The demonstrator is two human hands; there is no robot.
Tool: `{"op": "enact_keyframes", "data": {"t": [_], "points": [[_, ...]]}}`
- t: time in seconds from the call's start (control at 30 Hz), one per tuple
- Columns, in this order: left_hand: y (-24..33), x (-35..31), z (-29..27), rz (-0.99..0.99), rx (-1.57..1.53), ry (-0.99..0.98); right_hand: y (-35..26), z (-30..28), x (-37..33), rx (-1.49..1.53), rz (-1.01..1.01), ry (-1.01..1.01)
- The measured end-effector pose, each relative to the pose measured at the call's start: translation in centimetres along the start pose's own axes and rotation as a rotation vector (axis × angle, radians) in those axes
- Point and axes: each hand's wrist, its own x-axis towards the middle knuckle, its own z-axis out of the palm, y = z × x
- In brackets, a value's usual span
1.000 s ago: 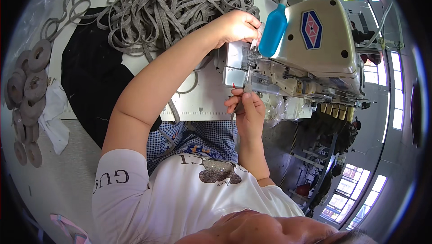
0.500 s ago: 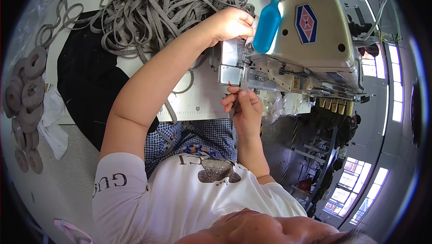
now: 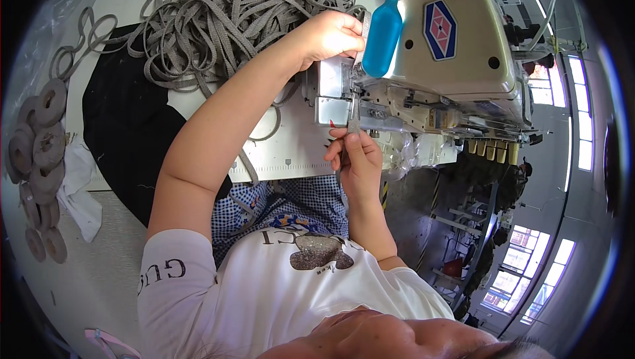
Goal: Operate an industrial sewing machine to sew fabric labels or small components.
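A grey woven strap (image 3: 354, 119) runs through the presser-foot area of a beige sewing machine (image 3: 456, 54). On the near side my right hand (image 3: 358, 158) pinches it between thumb and fingers, and its tail hangs below the hand. Beyond the needle area my left hand (image 3: 334, 36) has its fingers closed at the far stretch of the strap, beside a blue capsule-shaped fitting (image 3: 382, 38) on a white bent neck. The left fingertips are partly hidden. A small red tip (image 3: 332, 123) shows by the machine's metal plate (image 3: 333, 110).
A big tangled heap of grey strap (image 3: 225, 21) covers the far table. Black cloth (image 3: 126, 114) lies at the left, overlapping the table edge. Several grey strap rolls (image 3: 47, 147) and a white cloth (image 3: 81, 187) are farther left. Clear plastic (image 3: 403, 157) sits under the machine.
The view has shifted slightly, so the machine and heap appear a little farther left. Both hands keep nearly the same places and grips on the strap.
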Motion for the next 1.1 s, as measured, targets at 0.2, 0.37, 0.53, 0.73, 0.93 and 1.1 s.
{"op": "enact_keyframes", "data": {"t": [0.2,0.37,0.53,0.73,0.93,1.1], "points": [[0.1,-0.1,0.0,0.013,0.024,0.006,-0.1,-0.1,-0.1,-0.001,0.015,-0.011],[0.6,-0.6,0.2,0.014,-0.005,-0.006,0.1,0.0,0.0,-0.003,0.011,0.008],[0.9,-0.7,0.2,0.010,-0.015,-0.018,0.0,0.2,0.0,0.007,-0.011,0.009],[0.9,-0.7,0.2,0.010,0.010,-0.005,0.0,0.2,0.1,0.040,0.001,0.007],[0.2,-0.4,0.0,0.026,0.034,0.008,-0.1,0.1,0.0,0.043,0.005,0.012],[0.1,-0.2,0.0,0.025,0.034,-0.001,-0.1,0.0,-0.1,0.024,0.012,0.010]]}}
